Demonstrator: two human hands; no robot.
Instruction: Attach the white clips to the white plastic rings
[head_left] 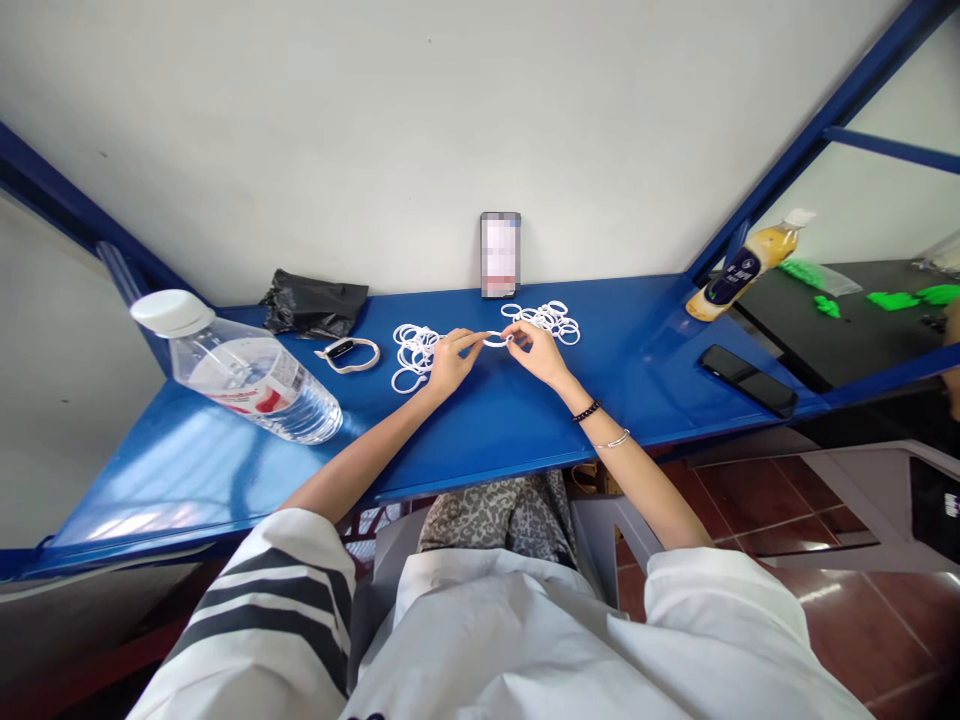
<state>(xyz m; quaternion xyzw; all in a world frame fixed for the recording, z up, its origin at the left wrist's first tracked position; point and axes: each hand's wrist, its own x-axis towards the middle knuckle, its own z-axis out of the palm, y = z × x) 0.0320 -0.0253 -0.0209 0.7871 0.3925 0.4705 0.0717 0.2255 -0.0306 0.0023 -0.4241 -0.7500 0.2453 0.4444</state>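
Between my two hands, just above or on the blue table, is a white plastic ring [495, 341]. Its left side is pinched by the fingers of my left hand [453, 362]. At its right side, by a small knob, the thumb and finger of my right hand [538, 352] grip it. A loose pile of white rings [414, 350] lies beside my left hand, partly covered by it. Behind my right hand lies another heap of white rings [559, 318]. Whether the held ring's catch is fastened is too small to tell.
A phone [500, 255] leans on the wall behind the blue table [517, 420]. Leftward are a watch [349, 354], a black plastic bag [315, 305] and a large water bottle [255, 380]. To the right stand a juice bottle [742, 268] and a dark phone [748, 378].
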